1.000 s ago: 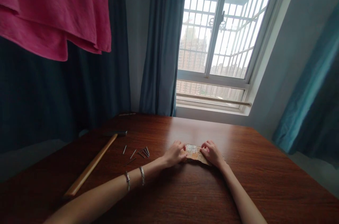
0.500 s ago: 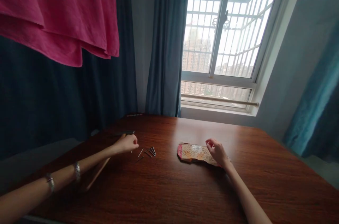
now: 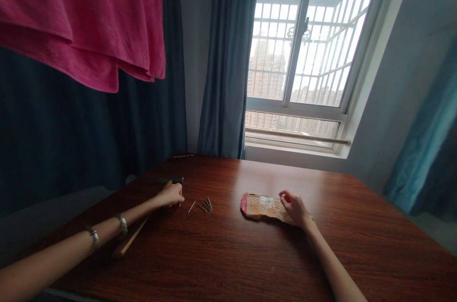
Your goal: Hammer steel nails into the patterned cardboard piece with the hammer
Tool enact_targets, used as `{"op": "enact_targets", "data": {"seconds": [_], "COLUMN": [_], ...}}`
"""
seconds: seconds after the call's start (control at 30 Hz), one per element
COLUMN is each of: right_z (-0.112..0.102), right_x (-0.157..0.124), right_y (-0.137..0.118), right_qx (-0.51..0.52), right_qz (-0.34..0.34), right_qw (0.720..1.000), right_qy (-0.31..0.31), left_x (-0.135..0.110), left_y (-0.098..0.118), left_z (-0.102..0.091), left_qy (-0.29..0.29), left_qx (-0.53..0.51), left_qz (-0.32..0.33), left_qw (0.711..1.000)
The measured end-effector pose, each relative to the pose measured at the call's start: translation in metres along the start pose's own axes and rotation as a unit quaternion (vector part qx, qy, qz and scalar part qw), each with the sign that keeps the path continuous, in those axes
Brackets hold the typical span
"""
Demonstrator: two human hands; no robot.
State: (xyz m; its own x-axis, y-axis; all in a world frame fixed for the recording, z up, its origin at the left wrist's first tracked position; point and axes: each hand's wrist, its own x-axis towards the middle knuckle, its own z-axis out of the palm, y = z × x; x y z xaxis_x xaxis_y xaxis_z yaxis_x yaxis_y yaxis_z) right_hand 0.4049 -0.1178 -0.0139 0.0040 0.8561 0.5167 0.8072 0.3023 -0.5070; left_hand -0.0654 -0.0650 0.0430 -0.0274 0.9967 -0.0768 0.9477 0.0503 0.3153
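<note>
My left hand is closed, its fingers curled downward over the table beside the hammer; whatever the fingertips pinch, if anything, is hidden. Beneath this hand and forearm lies the hammer, with a dark head and a wooden handle pointing toward me. Several loose nails are scattered just right of the left fingers. My right hand rests over the right part of a flat, worn board that is dotted with holes and pink at its left end. Its thumb and index finger are pinched together; their contents are too small to make out.
The brown wooden table reaches to the wall below a barred window. Blue curtains hang behind it, and a pink cloth hangs at upper left.
My left forearm has shifted to the right, and its hand is slightly lower against the hammer head. More of the hammer handle shows. My right hand stays over the board. The view has shifted slightly.
</note>
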Motion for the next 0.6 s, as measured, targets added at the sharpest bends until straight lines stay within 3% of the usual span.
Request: {"op": "enact_targets", "data": {"seconds": [0.23, 0.33, 0.43, 0.53, 0.6], "right_z": [0.002, 0.001, -0.001, -0.001, -0.002], "right_x": [0.001, 0.001, 0.001, 0.001, 0.001], "right_y": [0.003, 0.003, 0.003, 0.003, 0.004], "right_qx": [-0.001, -0.005, -0.006, -0.013, -0.017], "right_qz": [0.013, 0.019, 0.022, 0.021, 0.024], "right_qw": [1.0, 1.0, 1.0, 1.0, 1.0], "right_qy": [-0.005, -0.005, -0.004, -0.007, -0.011], "left_x": [0.027, 0.037, 0.037, 0.027, 0.017], "left_y": [-0.007, 0.005, 0.038, 0.09, 0.128], "left_z": [0.01, 0.008, 0.008, 0.02, 0.036], "left_qy": [-0.082, -0.121, -0.147, -0.16, -0.119], "left_qx": [-0.003, -0.053, -0.167, -0.288, -0.366], "left_qz": [-0.027, 0.0, 0.076, 0.18, 0.234], "left_qw": [0.996, 0.991, 0.972, 0.927, 0.893]}}
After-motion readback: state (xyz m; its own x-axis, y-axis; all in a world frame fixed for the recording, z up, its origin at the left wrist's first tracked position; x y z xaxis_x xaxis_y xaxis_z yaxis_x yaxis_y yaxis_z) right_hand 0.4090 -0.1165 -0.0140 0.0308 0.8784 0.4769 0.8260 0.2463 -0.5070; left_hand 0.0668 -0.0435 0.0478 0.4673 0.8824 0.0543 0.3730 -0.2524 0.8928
